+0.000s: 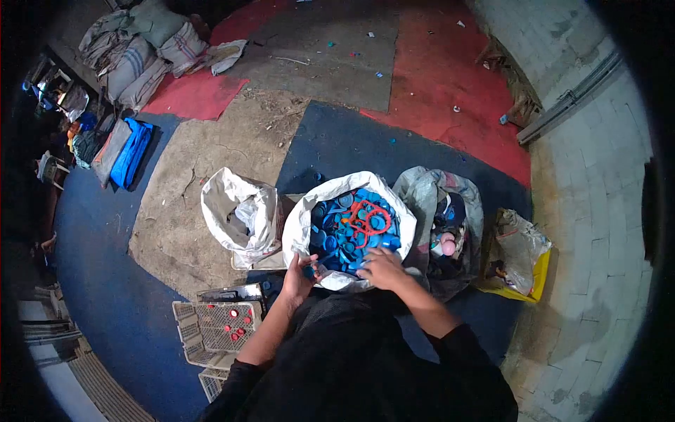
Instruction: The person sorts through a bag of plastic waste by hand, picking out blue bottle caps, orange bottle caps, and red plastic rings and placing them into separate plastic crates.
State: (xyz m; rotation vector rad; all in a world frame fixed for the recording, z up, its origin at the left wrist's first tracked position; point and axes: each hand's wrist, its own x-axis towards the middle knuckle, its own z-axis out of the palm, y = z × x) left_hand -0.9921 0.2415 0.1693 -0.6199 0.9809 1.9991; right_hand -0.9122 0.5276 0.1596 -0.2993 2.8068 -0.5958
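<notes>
A white woven sack [294,218] with its rim rolled outward stands in front of me, filled with blue plastic caps [344,247]. On the caps lie red-orange plastic rings [377,222] and strips. My left hand [299,280] is at the near left rim, thumb and fingers apart, with a small bluish patch by the fingers that I cannot make out. Over the near right part of the caps, my right hand [384,270] reaches in with its fingers stretched out and slightly bent. Its fingertips touch the pile beside a pale piece.
Left stands another white sack [264,211]; right, a grey sack [467,190] of mixed items and a yellow container [540,278]. A crate [211,327] with red caps sits near my left arm. Filled sacks [133,63] lie far left. A block wall [598,176] bounds the right.
</notes>
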